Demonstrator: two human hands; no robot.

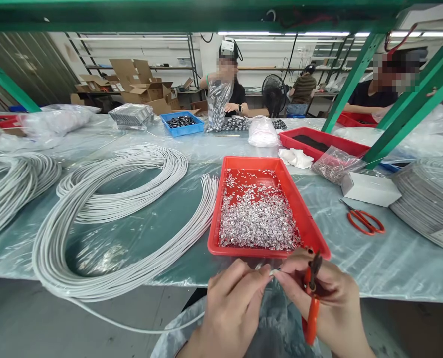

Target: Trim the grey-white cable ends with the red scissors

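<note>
My left hand (232,303) is closed around a white cable (143,329), pinching near its end. This cable trails left to a bundled coil of similar cables (50,253) at the table's front. In my right hand (335,293) is a pair of orange-handled pliers (311,318), jaws pointing up, lying across the palm. My right thumb and forefinger meet at the cable's tip, close to the left fingertips; whether a small part is pinched there I cannot tell. Just beyond both hands sits a red tray (309,214) holding many small shiny metal pieces (259,223).
Orange-handled scissors (365,221) and a white box (371,189) lie at right, beside a large cable coil (426,199). Green frame posts (352,84) slant over the table. Across it, a person (238,89) handles a plastic bag near a blue tray (184,130).
</note>
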